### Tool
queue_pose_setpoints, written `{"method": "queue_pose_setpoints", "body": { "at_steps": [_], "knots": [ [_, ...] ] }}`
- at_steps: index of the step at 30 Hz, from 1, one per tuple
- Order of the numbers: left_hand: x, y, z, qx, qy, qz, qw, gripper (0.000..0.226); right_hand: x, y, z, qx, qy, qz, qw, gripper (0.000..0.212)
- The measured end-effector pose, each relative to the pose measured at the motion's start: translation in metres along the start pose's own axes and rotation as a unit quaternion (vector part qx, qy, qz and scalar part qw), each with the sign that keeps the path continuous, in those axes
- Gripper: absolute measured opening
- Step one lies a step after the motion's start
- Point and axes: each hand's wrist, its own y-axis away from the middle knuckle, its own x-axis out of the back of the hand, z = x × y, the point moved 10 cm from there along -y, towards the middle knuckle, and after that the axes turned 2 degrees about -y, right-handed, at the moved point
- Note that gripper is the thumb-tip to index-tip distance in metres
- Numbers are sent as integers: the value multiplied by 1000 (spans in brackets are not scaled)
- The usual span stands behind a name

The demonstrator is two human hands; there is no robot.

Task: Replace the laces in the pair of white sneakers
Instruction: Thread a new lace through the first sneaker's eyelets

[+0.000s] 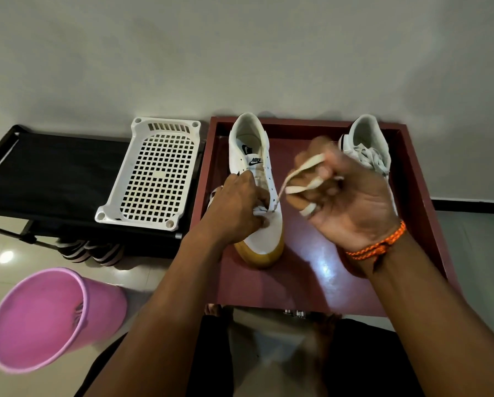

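A white sneaker [254, 156] with a tan toe sole stands on the dark red tray [305, 270], toe toward me. My left hand [237, 207] rests on its forefoot and pinches the white lace at the lowest eyelets. My right hand [346, 199] is raised to the right of the shoe with the white lace [303, 173] looped around its curled fingers; the lace runs down to an eyelet on the shoe's right side. The second white sneaker [368, 144], laced, stands at the tray's far right, partly hidden behind my right hand.
A white perforated plastic basket [154, 173] lies on a black fabric rack [54, 173] to the left. Striped footwear [91, 250] sits under the rack. A pink bucket [48, 319] stands on the floor at lower left. A wall lies just behind the tray.
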Motion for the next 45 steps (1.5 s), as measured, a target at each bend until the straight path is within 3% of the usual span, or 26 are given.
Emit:
{"method": "queue_pose_setpoints", "body": {
  "at_steps": [1, 3, 5, 6, 7, 8, 9, 10, 12, 15, 18, 22, 26, 30, 33, 40, 45],
  "knots": [
    [-1, 0, 0, -3, 1, -4, 1000, 30, -5, 1, -7, 19, -49, -25, 998, 25],
    [0, 0, 1, -9, 13, -2, 1000, 32, 6, 1, -16, 52, -94, 2, 994, 26],
    [9, 2, -1, 14, 57, 19, 998, 48, 50, 2, -11, 41, -57, 152, 986, 28],
    [15, 4, -7, 38, 79, 33, 996, 58, 82, 11, -7, 25, 22, 259, 965, 31],
    [20, 5, -14, 64, 92, 42, 993, 62, 113, 25, -10, 7, 182, 362, 914, 33],
    [23, 7, -21, 89, 94, 40, 991, 60, 131, 35, -14, -38, 389, 409, 824, 32],
    [22, 9, -28, 113, 88, 27, 989, 53, 137, 36, -7, -104, 549, 385, 734, 29],
    [20, 11, -34, 138, 81, 10, 987, 47, 142, 38, 7, -176, 637, 346, 666, 28],
    [17, 15, -42, 171, 75, -19, 982, 41, 141, 41, 28, -245, 684, 305, 616, 30],
    [4, 20, -45, 192, 112, -71, 972, 36, 102, 24, 5, -139, 772, 309, 538, 25],
    [4, 21, -50, 185, 130, -70, 972, 33, 68, 6, 3, -13, 753, 237, 614, 17],
    [9, 23, -52, 185, 174, -62, 965, 28, 75, 2, 40, -75, 787, 154, 593, 24],
    [9, 29, -55, 199, 232, -98, 947, 17, 82, 3, 42, -71, 762, 164, 623, 28],
    [11, 44, -56, 220, 369, -86, 899, 29, 84, -1, 45, -98, 742, 173, 640, 26],
    [23, 50, -38, 187, 388, -49, 901, 34, 83, -4, 37, -129, 708, 191, 667, 33],
    [113, 69, 21, 97, 428, 82, 895, 31, 7, 18, -26, -57, 530, 223, 816, 32],
    [183, 91, 62, 48, 466, 178, 865, 23, -54, 34, -68, -23, 476, 238, 846, 33]
  ]
}}
